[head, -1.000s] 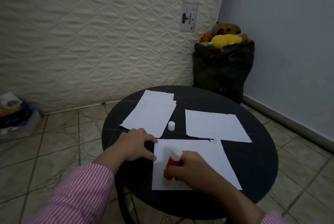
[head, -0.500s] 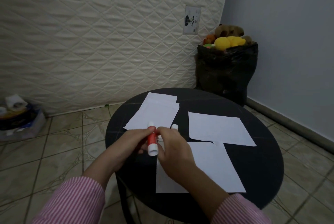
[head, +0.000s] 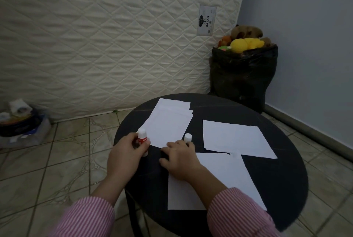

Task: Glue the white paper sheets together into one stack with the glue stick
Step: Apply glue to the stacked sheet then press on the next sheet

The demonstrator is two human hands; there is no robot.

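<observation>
My left hand (head: 124, 152) grips the red and white glue stick (head: 142, 137), held upright at the left edge of the round black table (head: 277, 179). My right hand (head: 179, 158) rests on the table, fingers spread, its fingertips touching the base of the small white cap (head: 188, 137), which stands upright. White paper lies in three places: a loose pile of several sheets (head: 170, 122) at the far left, one sheet (head: 235, 137) at the right, and one sheet (head: 219, 179) nearest me, partly under my right forearm.
A quilted mattress (head: 105, 45) leans against the wall behind the table. A black bag (head: 242, 76) with soft toys on top stands in the corner. Clutter in a plastic bag (head: 21, 125) lies on the tiled floor at the left.
The glue stick went from my right hand, on the near sheet, to my left hand, which carried it to the table's left edge. My right hand moved towards the cap.
</observation>
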